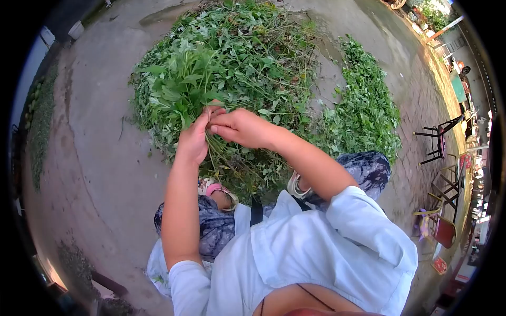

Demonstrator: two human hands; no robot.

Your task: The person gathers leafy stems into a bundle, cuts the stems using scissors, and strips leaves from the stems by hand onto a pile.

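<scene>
My left hand [196, 138] is closed round a bunch of leafy green stems [191, 79], whose leaves fan out above the fist while bare stem ends poke out below. From the right, my right hand [241, 127] presses against the same stems, its fingers curled and meeting the left fingers. Its exact fingertip hold is partly hidden. Behind and under the bunch lies a big heap of cut greens [253, 58], leafy on the left and more stalky on the right.
A second, longer pile of greens [366, 100] lies on the concrete ground [105, 131] to the right. Black-framed chairs [438, 138] stand at the far right. A white bucket [76, 30] is at the upper left. My feet and knees are close to the heap.
</scene>
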